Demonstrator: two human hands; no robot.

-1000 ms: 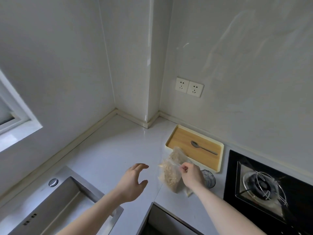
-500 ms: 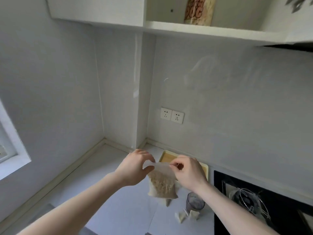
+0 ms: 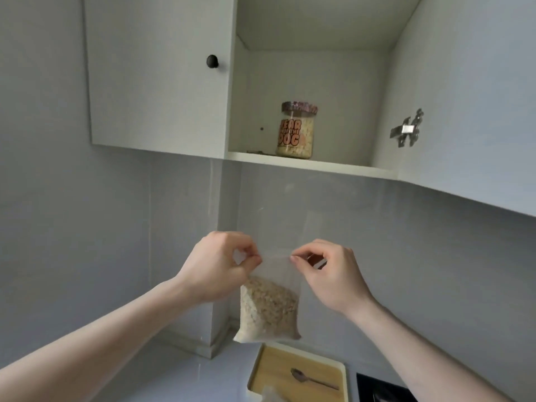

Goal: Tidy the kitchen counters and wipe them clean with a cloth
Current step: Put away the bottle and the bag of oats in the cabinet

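A clear plastic bag of oats (image 3: 268,310) hangs in the air above the counter. My left hand (image 3: 216,266) pinches the bag's top edge at its left corner. The right corner of that edge is pinched by my right hand (image 3: 329,274). The bag's top strip is stretched flat between the two hands. Below it, a wooden tray (image 3: 327,372) with a white rim lies on the counter, and a metal spoon (image 3: 311,379) lies in it.
An open wall cupboard (image 3: 307,165) above holds a glass jar of oats (image 3: 296,129) with orange lettering. Its shut neighbour door (image 3: 156,82) has a black knob. The open door's hinge (image 3: 406,132) shows on the right. The black hob corner (image 3: 377,390) lies bottom right.
The bag has been lifted off the counter and my left hand has joined the right on its top edge. My view has tilted up, revealing the open cupboard and jar.
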